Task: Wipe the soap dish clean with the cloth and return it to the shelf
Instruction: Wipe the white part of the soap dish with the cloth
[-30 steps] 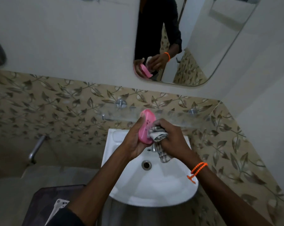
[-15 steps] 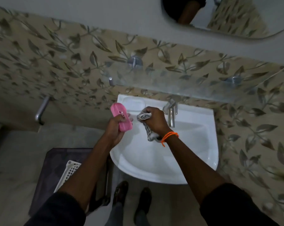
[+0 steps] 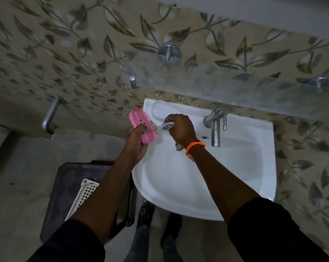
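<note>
My left hand (image 3: 136, 139) grips a pink oval soap dish (image 3: 141, 125) by its lower end, holding it just left of the white sink's (image 3: 245, 167) back-left corner. My right hand (image 3: 180, 129) is closed around a bunched grey-and-white cloth (image 3: 168, 125), pressed near the sink's back-left ledge; a tail of cloth hangs below the wrist. The cloth and dish are apart by a small gap. A frosted glass shelf (image 3: 226, 87) runs along the wall above the sink, with nothing seen on it.
A chrome tap (image 3: 214, 127) stands at the sink's back, right of my right hand. A metal pipe (image 3: 50, 114) juts from the left wall. A dark stool with a white plastic basket (image 3: 84, 193) sits lower left. My shoes show below the sink.
The cloth has come off the dish; both hands dropped from shelf height to the sink's back-left corner and parted. My head tilted down, so the mirror left the view.
</note>
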